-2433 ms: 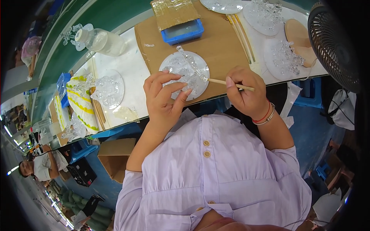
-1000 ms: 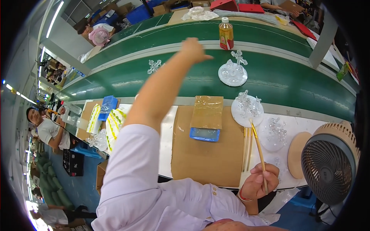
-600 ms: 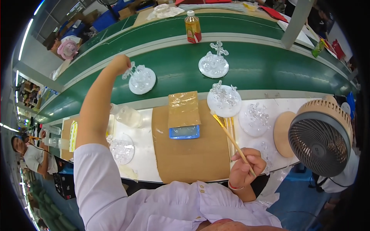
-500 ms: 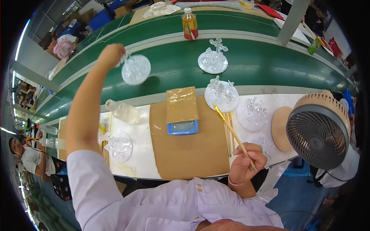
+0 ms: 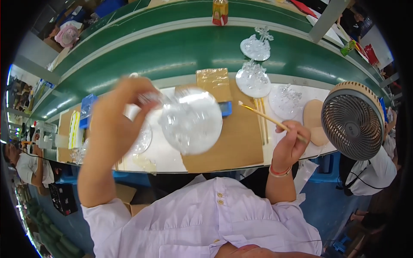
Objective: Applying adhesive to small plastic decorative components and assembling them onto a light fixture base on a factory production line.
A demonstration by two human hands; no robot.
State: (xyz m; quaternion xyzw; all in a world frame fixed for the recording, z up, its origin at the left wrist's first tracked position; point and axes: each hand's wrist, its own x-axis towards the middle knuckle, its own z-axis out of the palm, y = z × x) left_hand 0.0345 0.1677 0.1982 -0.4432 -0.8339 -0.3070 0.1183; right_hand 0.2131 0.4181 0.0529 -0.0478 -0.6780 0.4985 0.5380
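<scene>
My left hand [image 5: 124,107], blurred by motion, grips a clear plastic ornament with a round white base [image 5: 193,122] by its raised part. It hangs above the cardboard sheet [image 5: 228,155], its disc facing me, hiding most of the blue tray [image 5: 226,108] under a tape-covered cardboard piece [image 5: 214,84]. A thin wooden paintbrush [image 5: 264,115] is pinched in my right hand [image 5: 292,142], bristles pointing up and left over the sheet's right side. Beyond the brush stands a similar clear ornament [image 5: 253,82], with another [image 5: 285,102] to its right.
A further ornament [image 5: 256,46] sits on the green conveyor belt [image 5: 185,51], a drink bottle [image 5: 220,13] behind it. On the right a round fan [image 5: 353,122] stands by a brown board [image 5: 313,122]. Another person [image 5: 28,163] is at far left.
My left hand has brought the ornament from over the green belt toward me, above the cardboard. The right hand, still holding the brush, has shifted slightly right and up. The view has also shifted.
</scene>
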